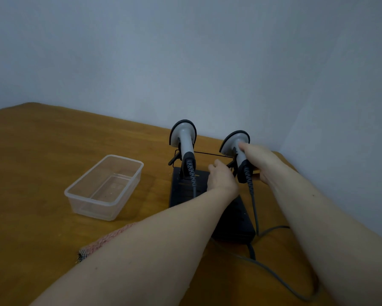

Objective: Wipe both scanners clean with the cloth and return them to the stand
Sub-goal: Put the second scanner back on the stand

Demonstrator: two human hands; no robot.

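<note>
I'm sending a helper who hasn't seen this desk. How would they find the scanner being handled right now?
On the brown wooden table, look to the far corner by the wall, where a black wire stand carries two grey handheld scanners with coiled cables. The one wanted is the right-hand grey scanner: unlike its untouched left neighbour, the right hand grips its handle.

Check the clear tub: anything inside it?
Nothing visible inside the clear tub; its bottom shows through. Only its far inner corner is blurred.
</note>
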